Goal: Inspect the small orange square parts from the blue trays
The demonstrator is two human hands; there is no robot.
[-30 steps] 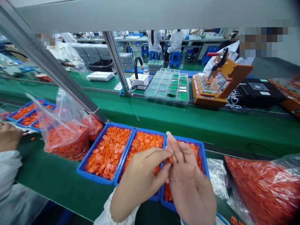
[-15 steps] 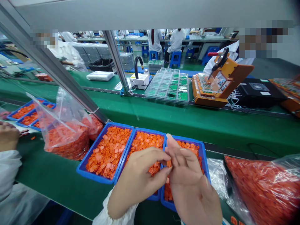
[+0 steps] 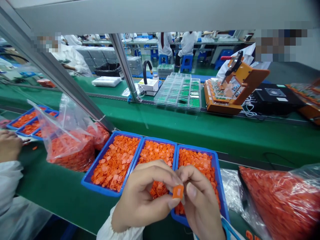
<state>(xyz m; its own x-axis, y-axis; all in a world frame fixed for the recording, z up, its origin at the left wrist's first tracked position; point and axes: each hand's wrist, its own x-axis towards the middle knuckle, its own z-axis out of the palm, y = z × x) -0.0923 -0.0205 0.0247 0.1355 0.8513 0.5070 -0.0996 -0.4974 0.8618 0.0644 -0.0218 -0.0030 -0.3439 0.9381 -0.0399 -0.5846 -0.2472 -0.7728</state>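
Note:
My left hand (image 3: 143,196) and my right hand (image 3: 201,203) meet low in the middle, fingers curled. Together they pinch one small orange plastic piece (image 3: 178,192) between thumbs and fingertips. They hover above three blue trays side by side, a left tray (image 3: 88,178), a middle tray (image 3: 160,140) and a right tray (image 3: 220,186), all filled with several small orange pieces. My white sleeve cuff shows at the bottom edge.
Clear bags of orange pieces lie at left (image 3: 71,146) and at right (image 3: 282,200). Another person's hand (image 3: 8,146) works at far left by more blue trays (image 3: 25,120). Across the green belt (image 3: 200,130) stand a clear compartment tray (image 3: 180,91) and an orange fixture (image 3: 232,90).
Both hands dropped lower and curled from loosely spread fingers into a pinch. The orange piece, earlier mostly hidden between them, now shows face-on at the fingertips.

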